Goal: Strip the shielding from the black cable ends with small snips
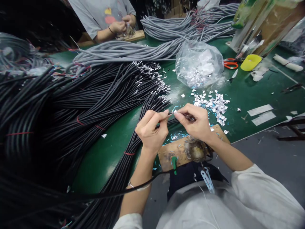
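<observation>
My left hand (152, 130) is closed, its thumb and finger pinching the thin end of a cable (170, 114) in front of me. Close to that tip, the thumb and finger of my right hand (196, 122) meet at a small whitish bit (174, 112). A small dark tool (190, 117) lies within my right fingers, mostly hidden, so its kind does not show. Left of my hands runs a bundle of black cables (140, 127) with silvery stripped ends (164, 89). Below my right hand, a wooden board (171, 149) carries a stained metal piece (196, 149).
Foil scraps (218, 106) and blue clippings lie beyond my right hand. Behind stands a clear bag (200, 65) of scraps, with orange-handled scissors (230, 63) and a yellow object (251, 62) beside it. Grey cables (133, 51) cross the green table (95, 171). Another person's hands (122, 25) work opposite.
</observation>
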`<state>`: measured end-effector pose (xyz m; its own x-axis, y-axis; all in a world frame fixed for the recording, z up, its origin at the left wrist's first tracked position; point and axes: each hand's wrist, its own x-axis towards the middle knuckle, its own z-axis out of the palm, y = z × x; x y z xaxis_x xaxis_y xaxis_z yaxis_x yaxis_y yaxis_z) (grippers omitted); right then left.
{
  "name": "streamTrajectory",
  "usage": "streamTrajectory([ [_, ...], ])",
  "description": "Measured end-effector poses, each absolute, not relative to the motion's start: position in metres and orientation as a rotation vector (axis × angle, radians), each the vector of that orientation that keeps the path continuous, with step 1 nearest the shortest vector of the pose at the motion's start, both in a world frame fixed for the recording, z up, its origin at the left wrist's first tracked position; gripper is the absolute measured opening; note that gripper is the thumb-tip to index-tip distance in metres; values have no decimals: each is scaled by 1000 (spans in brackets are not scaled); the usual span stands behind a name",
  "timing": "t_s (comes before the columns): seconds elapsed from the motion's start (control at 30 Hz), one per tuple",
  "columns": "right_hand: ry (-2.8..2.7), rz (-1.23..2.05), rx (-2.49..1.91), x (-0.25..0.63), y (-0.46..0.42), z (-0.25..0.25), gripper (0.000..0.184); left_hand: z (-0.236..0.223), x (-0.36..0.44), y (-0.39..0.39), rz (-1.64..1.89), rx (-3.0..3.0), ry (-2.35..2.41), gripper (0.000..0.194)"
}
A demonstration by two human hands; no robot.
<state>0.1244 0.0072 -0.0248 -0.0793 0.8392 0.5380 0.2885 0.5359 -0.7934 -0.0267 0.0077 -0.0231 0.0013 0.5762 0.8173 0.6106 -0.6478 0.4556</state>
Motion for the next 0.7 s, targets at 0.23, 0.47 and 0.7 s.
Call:
streamTrajectory([
  [0.23, -1629, 898, -911, 127, 12, -23, 28, -16, -32, 8, -1978, -2126, -1279, 17],
  [0.47, -1666, 895, -848, 128, 10, -19, 22, -18, -32, 9, -1926, -2181, -1194, 20],
  [0.7, -1664, 914, -850, 129, 11, -19, 21, -18, -32, 9, -1902, -2180, -1222, 19],
])
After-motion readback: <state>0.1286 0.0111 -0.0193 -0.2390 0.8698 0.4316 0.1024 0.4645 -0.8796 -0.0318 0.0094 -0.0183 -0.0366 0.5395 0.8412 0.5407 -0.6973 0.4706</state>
